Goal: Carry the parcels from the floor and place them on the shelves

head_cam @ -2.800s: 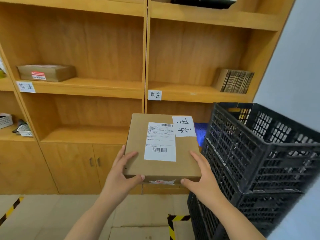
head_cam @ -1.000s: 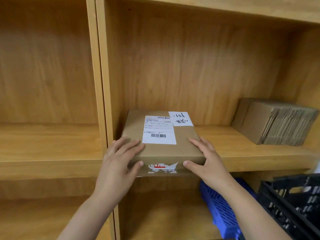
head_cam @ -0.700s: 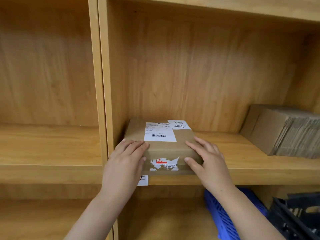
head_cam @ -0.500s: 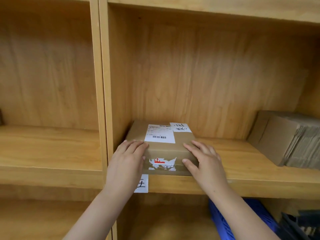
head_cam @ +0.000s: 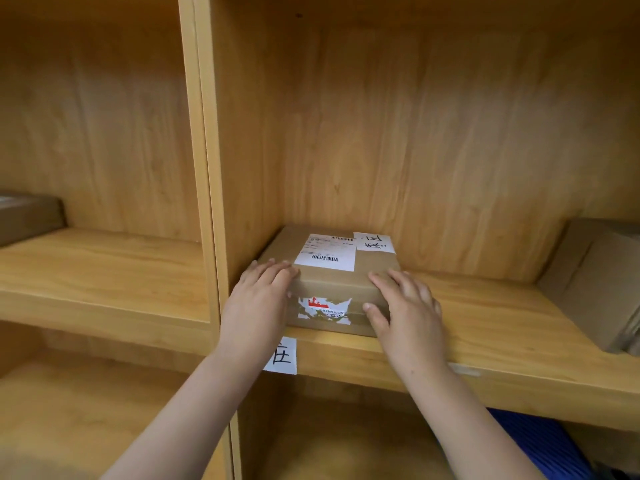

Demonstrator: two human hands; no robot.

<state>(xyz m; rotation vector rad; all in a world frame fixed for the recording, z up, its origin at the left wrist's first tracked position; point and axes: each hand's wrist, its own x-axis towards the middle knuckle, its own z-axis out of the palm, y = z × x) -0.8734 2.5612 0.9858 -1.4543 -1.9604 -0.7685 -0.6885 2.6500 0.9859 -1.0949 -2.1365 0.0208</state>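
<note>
A brown cardboard parcel with a white barcode label and a handwritten paper tag rests flat on the wooden shelf, in the left corner of the right compartment against the upright divider. My left hand lies on its front left corner, fingers spread over the top edge. My right hand covers its front right corner, thumb on the front face. Both hands touch the parcel and press against it.
A stack of flat cardboard lies at the right end of the same shelf. Another brown box sits on the left compartment's shelf. A handwritten paper label hangs on the shelf edge. Something blue shows in the compartment below.
The parcel went from being carried in front of the shelves onto the shelf, then slid further back toward the corner. My hands stayed on its front corners.
</note>
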